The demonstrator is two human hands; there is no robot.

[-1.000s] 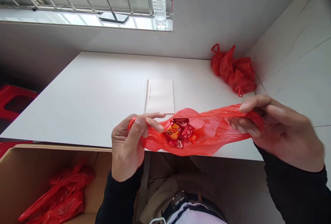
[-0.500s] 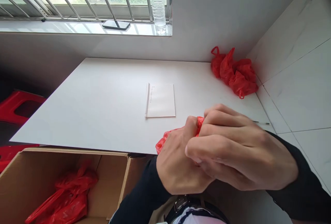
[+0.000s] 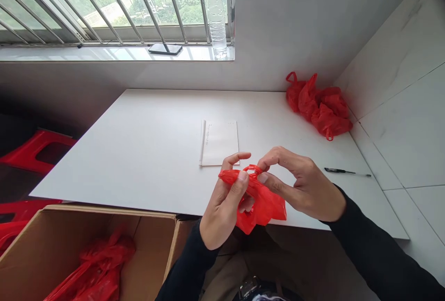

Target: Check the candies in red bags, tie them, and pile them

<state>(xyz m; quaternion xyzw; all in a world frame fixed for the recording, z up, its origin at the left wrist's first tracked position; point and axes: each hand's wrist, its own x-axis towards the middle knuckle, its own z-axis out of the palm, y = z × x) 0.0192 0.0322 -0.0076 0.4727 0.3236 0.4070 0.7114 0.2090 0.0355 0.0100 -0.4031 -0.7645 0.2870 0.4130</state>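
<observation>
Head view: small red thin plastic bag over white surface edge.
Left grip: closed, pinching the bag top.
Right grip: closed on the same bag.

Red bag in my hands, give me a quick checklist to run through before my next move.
1. Grip: the left hand and the right hand both pinch the red bag: ok.
2. Bag's top drawn up into a loop: ok.
3. Contents fully enclosed: cannot tell, the plastic hides them.
4. The cardboard box at lower left open, other red bags inside: ok.
5. The pen on the table lies apart from both hands: ok.
</observation>
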